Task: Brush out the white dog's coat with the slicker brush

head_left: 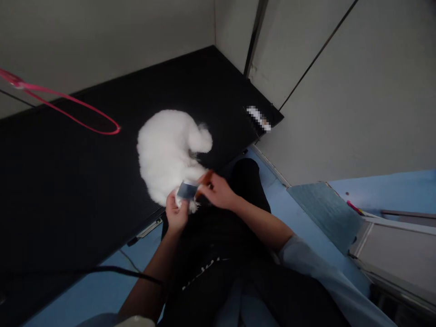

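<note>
A white fluffy dog (166,150) is on the black table (85,190), close to the near edge. In my right hand (220,190) is a slicker brush (187,190) with an orange-brown handle and a flat, dark rectangular head, somewhat blurred. The brush head lies over the dog's fur, right beside my left hand (177,213). My left fingers are closed around a tuft of white fur at what looks like the dog's leg. Fur and the brush partly hide the fingertips.
A pink loop (85,113) hangs above the table at the left. Grey walls (340,104) border the table's far sides. A black cord (119,269) crosses near my left forearm. On the blue floor at the right stands a pale cabinet-like unit (398,254).
</note>
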A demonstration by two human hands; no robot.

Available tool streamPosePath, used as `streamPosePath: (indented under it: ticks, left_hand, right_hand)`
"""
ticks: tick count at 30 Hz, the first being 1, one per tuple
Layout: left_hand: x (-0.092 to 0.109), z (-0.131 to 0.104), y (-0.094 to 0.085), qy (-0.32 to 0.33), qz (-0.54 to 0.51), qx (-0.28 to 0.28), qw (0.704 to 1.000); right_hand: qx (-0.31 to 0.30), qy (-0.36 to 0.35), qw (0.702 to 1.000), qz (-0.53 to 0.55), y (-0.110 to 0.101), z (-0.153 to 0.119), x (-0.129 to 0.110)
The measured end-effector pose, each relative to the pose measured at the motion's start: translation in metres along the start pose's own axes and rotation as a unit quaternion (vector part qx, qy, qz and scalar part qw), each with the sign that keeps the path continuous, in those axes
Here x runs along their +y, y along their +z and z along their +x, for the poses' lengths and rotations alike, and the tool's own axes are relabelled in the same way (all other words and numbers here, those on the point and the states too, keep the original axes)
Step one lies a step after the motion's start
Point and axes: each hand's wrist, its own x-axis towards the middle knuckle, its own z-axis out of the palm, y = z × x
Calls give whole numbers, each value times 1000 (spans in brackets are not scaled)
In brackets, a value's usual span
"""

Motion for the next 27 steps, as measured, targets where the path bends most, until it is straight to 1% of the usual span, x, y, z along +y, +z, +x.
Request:
streamPosePath:
  ticks: [1, 2, 4, 5, 6, 7, 8, 9, 10, 11, 12, 13, 14, 15, 16, 17, 18, 20, 21, 22, 24, 25, 26, 27]
  left_hand:
    - [-1, -1, 2, 5, -1, 4, 1000]
    - [-3, -2, 4, 5, -3, 5, 1000]
    - [-4, -3, 7, -3, -12, 1, 1000]
    - [-4, -4, 9, -1, -17, -2, 1000]
    - [-4, -4, 11, 5, -19, -6, 1000]
    - [-4, -5, 12, 14, -18, -7, 1000]
    - [-3, -5, 14, 22, -15, -5, 1000]
    - [-3, -5, 15, 24, -13, -3, 1000]
    - [-2, -5, 15, 22, -12, -3, 1000]
    - [-2, -4, 16, 17, -13, -7, 1000]
    - [-2, -4, 16, 13, -16, -12, 1000]
    - [-1, -3, 15, 10, -21, -18, 1000]
    - [0, -3, 15, 9, -25, -24, 999]
    - [1, -2, 15, 10, -29, -25, 999]
    - [2, -2, 15, 6, -32, -21, 999]
    - [4, -2, 15, -3, -36, -16, 999]
    - [6, -2, 15, -18, -40, -9, 999]
    - [9, -1, 15, -58, -44, 7, 997]
    - [10, -1, 15, -77, -44, 15, 996]
    - [10, -2, 14, -91, -45, 21, 995]
    - [9, -2, 12, -102, -40, 32, 994]
    - [9, -3, 11, -105, -29, 34, 993]
    - [8, -4, 9, -110, -16, 34, 993]
    - [7, -5, 9, -116, -3, 35, 993]
  right_hand:
    - [-25, 6, 1000, -7, -2, 3, -2]
    - [-16, 16, 1000, -10, -4, 7, -5]
    - [55, 17, 998, -10, -7, 16, -10]
    - [63, 6, 998, -13, -9, 20, -13]
    - [35, -8, 999, -22, -10, 25, -16]
    - [-19, -15, 999, -38, -10, 28, -18]
    - [-74, -10, 995, -60, -11, 32, -21]
    - [-105, 6, 991, -82, -12, 35, -24]
    - [-101, 26, 989, -101, -12, 37, -26]
    - [-69, 40, 990, -114, -13, 39, -28]
    - [-29, 40, 991, -121, -14, 41, -29]
    - [-12, 28, 992, -122, -14, 41, -30]
    - [-25, 9, 993, -117, -14, 41, -30]
    - [-62, -8, 992, -110, -14, 40, -29]
    - [-102, -11, 989, -103, -12, 38, -28]
    - [-123, -1, 988, -92, -11, 36, -25]
    - [-112, 18, 990, -78, -10, 34, -22]
    - [-30, 44, 997, -52, -8, 28, -16]
    - [-5, 39, 998, -44, -8, 25, -13]
    - [-10, 23, 999, -40, -8, 21, -11]
    - [-67, -4, 997, -40, -11, 16, -7]
    - [-76, -3, 996, -39, -13, 14, -6]
    - [-52, 5, 998, -35, -16, 13, -5]
    - [1, 15, 999, -29, -18, 12, -4]
